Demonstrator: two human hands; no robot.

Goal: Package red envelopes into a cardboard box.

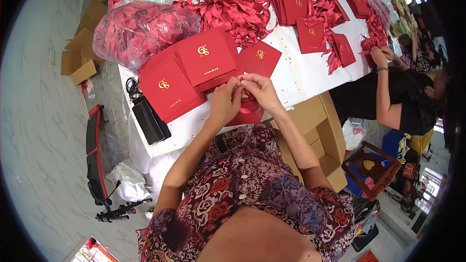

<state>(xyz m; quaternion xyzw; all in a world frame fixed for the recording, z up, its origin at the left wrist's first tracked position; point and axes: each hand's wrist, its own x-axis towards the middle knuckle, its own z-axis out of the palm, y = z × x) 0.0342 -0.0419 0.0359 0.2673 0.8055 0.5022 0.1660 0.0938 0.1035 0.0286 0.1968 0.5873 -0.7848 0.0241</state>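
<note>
At the near edge of the table, my left hand (225, 101) and my right hand (262, 93) meet with fingertips pinched together. A bit of red ribbon (246, 92) shows between and below them. Under the fingers lies a red paper bag (248, 117), partly hidden by my hands. To the left, flat red bags with gold print form a front stack (170, 92) and a second stack (204, 58) that overlaps it. Another red bag (266, 57) lies just beyond my right hand.
A clear plastic sack of red ribbons (145, 31) and a loose ribbon heap (225, 7) lie farther back. A black case (148, 121) sits at the table's left corner. An open cardboard box (315, 126) stands by my right arm. At right, another person (388, 92) handles red bags.
</note>
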